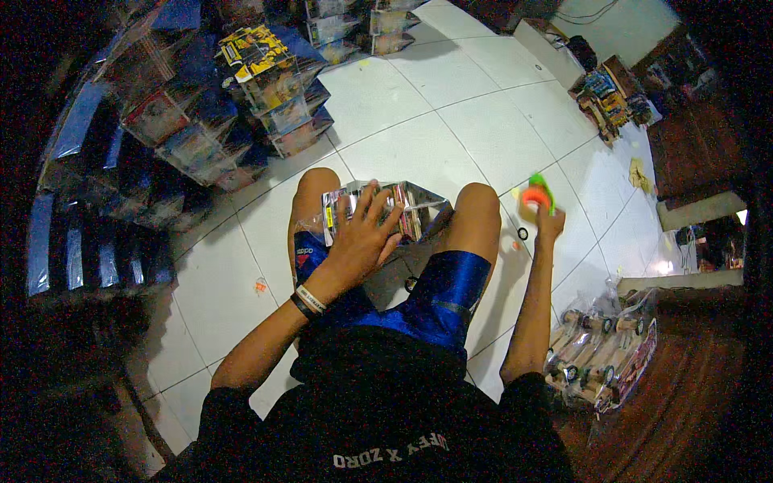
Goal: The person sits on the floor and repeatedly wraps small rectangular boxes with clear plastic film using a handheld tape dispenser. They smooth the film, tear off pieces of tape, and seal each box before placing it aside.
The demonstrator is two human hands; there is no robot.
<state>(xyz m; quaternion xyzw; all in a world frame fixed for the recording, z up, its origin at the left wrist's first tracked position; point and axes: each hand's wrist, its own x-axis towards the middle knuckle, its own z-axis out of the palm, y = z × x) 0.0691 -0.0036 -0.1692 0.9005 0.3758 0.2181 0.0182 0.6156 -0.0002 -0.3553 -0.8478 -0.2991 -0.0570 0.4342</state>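
A clear plastic-wrapped package point(420, 211) with printed panels lies across my lap between the knees. My left hand point(362, 237) rests flat on top of it, fingers spread. Out to the right, beyond my right knee, my right hand point(550, 225) is closed around a green handheld tape dispenser point(535, 197) with an orange round part. It is held low over the tiles, apart from the package; whether it touches the floor I cannot tell. A small black ring-shaped wheel point(522, 233) lies on the floor by that hand.
Stacked boxed packages point(282, 113) stand at the far left, with more dark blue wrapped ones point(76, 241) along the left edge. At lower right lies a clear bag of wooden toy vehicles point(600, 354). Colourful items point(608, 92) sit by the far-right wall. Orange scraps point(260, 286) dot the tiles.
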